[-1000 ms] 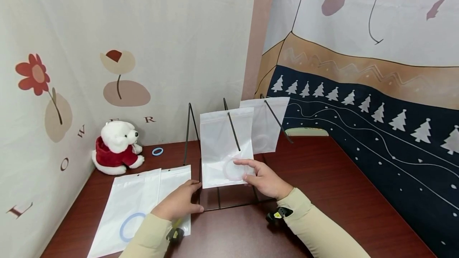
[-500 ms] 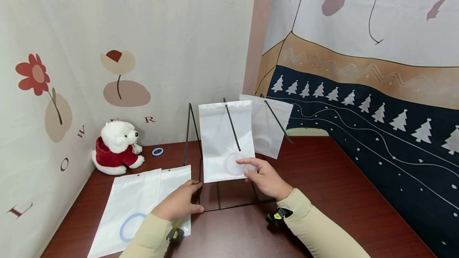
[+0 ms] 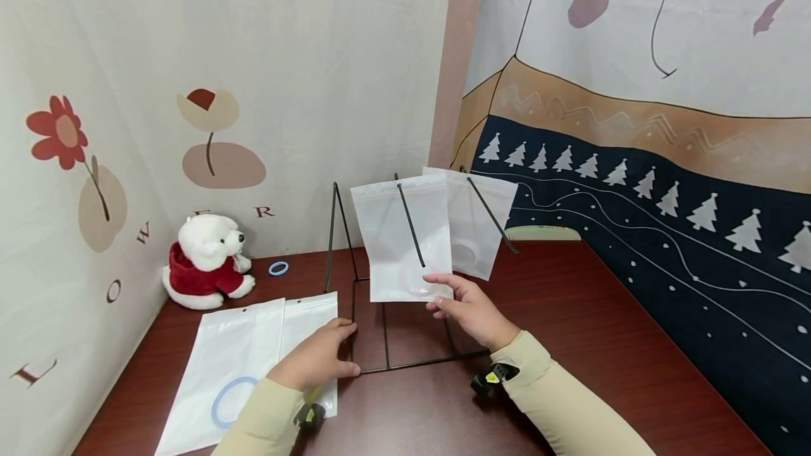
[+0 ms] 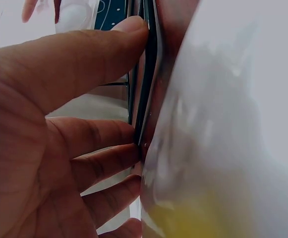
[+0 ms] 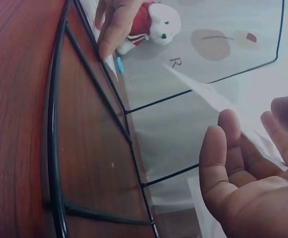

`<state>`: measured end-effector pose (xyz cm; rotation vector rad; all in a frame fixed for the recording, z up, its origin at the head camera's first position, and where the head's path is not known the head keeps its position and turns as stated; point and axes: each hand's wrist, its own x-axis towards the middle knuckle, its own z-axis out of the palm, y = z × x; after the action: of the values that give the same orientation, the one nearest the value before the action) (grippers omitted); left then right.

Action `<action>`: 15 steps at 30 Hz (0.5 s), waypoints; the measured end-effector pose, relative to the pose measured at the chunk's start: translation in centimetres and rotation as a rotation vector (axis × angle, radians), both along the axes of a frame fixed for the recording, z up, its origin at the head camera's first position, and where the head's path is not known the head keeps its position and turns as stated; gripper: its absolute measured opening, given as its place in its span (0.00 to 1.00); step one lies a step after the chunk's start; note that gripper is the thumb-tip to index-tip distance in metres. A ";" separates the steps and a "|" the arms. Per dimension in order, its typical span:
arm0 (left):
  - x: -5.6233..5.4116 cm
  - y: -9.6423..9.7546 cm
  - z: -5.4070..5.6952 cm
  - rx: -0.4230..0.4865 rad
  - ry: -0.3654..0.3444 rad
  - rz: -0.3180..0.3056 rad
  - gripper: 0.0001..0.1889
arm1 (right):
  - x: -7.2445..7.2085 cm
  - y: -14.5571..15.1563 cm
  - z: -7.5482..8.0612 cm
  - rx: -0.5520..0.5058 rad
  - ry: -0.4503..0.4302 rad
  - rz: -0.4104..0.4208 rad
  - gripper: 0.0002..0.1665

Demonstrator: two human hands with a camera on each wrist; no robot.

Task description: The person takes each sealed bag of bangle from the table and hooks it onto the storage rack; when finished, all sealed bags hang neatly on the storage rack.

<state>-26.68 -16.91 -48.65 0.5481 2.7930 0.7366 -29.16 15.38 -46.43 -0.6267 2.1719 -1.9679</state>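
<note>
A black wire display rack (image 3: 386,336) stands on the table. On its middle prong hangs a white zip bag (image 3: 395,238) with a pale ring showing through its lower part. My right hand (image 3: 472,312) holds this bag by its lower right edge, index finger in front and other fingers behind. In the right wrist view the bag's thin sheet (image 5: 203,91) runs between the fingers. My left hand (image 3: 317,355) touches the rack's left base rod with thumb and fingertips, fingers fairly straight. A second white bag (image 3: 484,220) hangs on the right prong, partly behind the first.
Two white bags (image 3: 234,343) lie overlapping at the left, one showing a blue ring, partly under my left arm. Behind them sit a white plush bear (image 3: 209,259) in red and a small blue ring (image 3: 278,268). A pale green comb (image 3: 545,233) lies at the back right.
The middle bag's lower edge has risen and shifted right with my right hand, and its top has moved up and back along the prong. The left hand stays put.
</note>
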 end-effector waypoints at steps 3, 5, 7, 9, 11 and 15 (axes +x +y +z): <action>0.0 0.0 -0.1 0.000 -0.002 0.002 0.45 | -0.4 0.3 -0.4 -0.027 -0.024 0.009 0.28; -0.1 0.0 -0.1 0.002 -0.003 0.003 0.45 | -0.7 0.5 -0.6 -0.030 -0.032 0.017 0.29; -0.1 0.0 -0.1 0.003 -0.004 0.004 0.45 | -1.0 0.8 -0.8 -0.014 -0.038 0.017 0.28; -0.1 0.0 -0.1 0.003 -0.004 0.004 0.45 | -1.2 1.1 -0.9 0.013 -0.044 0.009 0.28; -0.1 0.0 -0.2 0.001 -0.004 0.005 0.45 | -1.5 1.6 -1.0 0.037 -0.051 -0.001 0.28; -0.1 0.1 -0.3 -0.002 -0.013 0.014 0.44 | -2.1 2.8 -1.2 0.079 -0.044 -0.014 0.27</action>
<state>-26.83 -16.84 -48.93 0.5213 2.7879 0.7378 -31.27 18.14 -47.65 -0.5522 2.2219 -1.8733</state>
